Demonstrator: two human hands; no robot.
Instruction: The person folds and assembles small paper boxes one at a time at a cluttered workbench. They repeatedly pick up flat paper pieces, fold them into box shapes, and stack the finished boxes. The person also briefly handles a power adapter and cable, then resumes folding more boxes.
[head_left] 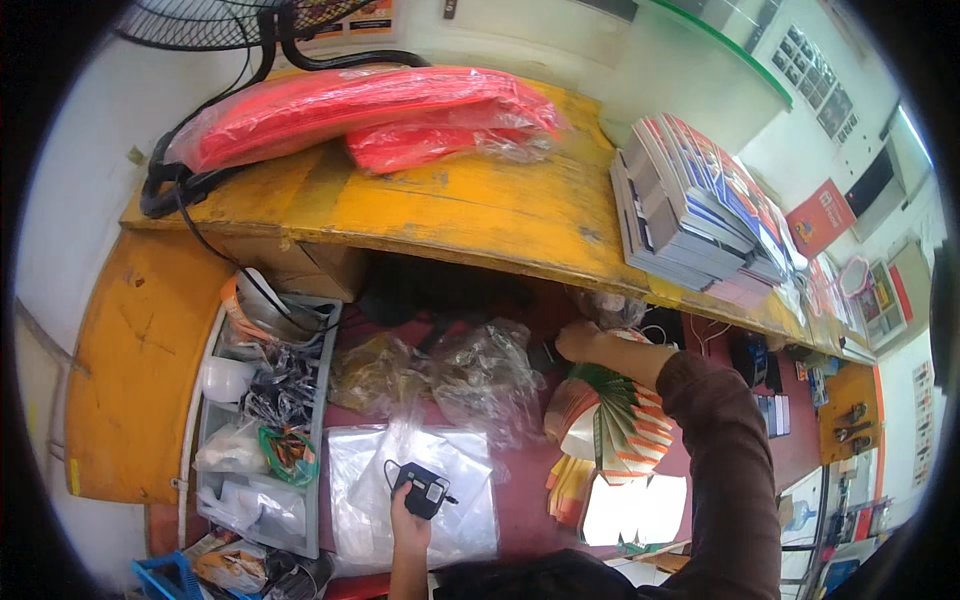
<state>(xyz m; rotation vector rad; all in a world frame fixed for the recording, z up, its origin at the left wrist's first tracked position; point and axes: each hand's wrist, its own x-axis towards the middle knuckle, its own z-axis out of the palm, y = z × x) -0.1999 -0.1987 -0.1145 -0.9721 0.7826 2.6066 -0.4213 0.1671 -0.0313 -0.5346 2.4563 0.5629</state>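
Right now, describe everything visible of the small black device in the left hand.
The black device is a small, boxy case, apparently plastic, with pale label-like patches on its visible face. A thin black cable loops at its left side, and a short dark stub juts from its right. It sits askew in the left hand, gripped near its lower left corner, over clear plastic sheets; whether it touches them is unclear.

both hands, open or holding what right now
Left hand: holding a small black device.
Right hand: cannot tell if open or holding anything.

Left fingers (402,497) grip; right arm (718,440) stretches forward.
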